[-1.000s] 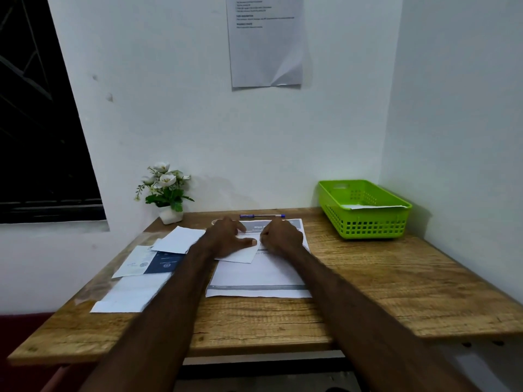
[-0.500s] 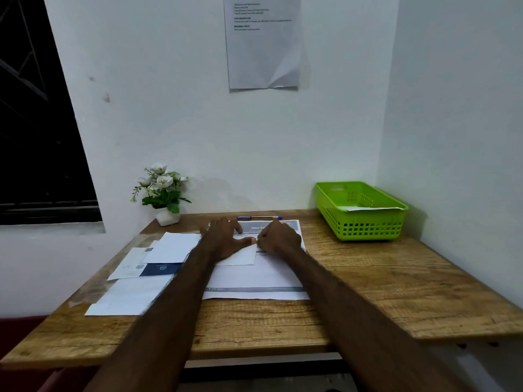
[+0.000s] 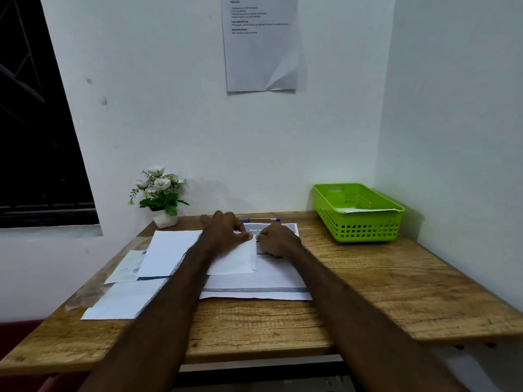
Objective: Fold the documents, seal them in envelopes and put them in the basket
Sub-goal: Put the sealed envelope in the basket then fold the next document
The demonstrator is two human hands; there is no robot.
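- Closest to the camera, well short of either hand, the near edge of the big printed document point(image 3: 254, 287) lies flat on the wooden table point(image 3: 382, 292). Its long axis runs away from the person toward the wall, so any fold would go across it, near edge up to far edge, I reckon.
- Off to the left of the left fingers there's a loose spread of other papers and envelopes point(image 3: 133, 278), 3 or 4 pieces overlapping, hard to count properly.
- Right under the left hand point(image 3: 223, 233) sits a smaller white folded sheet point(image 3: 235, 258), lying on top of the big document. The palm is down and the fingers look pretty much straight and spread, pressing flat, thumb pointing toward the other hand. It's holding the paper down, not grabbing it.
- Just to the right, almost touching that thumb, the right hand point(image 3: 278, 240) has its fingers curled under at the right edge of the folded sheet. Looks like a pinch or a creasing press on that edge, but the fingertips are tucked out of sight, so I honestly can't tell if it's gripping paper or just knuckling down.
- Both hands are about equally near the sheet; the left one covers more of it.
- Just beyond the fingertips, a blue pen point(image 3: 260, 219) lies crosswise.
- Far right of the right hand, well apart, the green basket point(image 3: 365, 230) already has something white in it.
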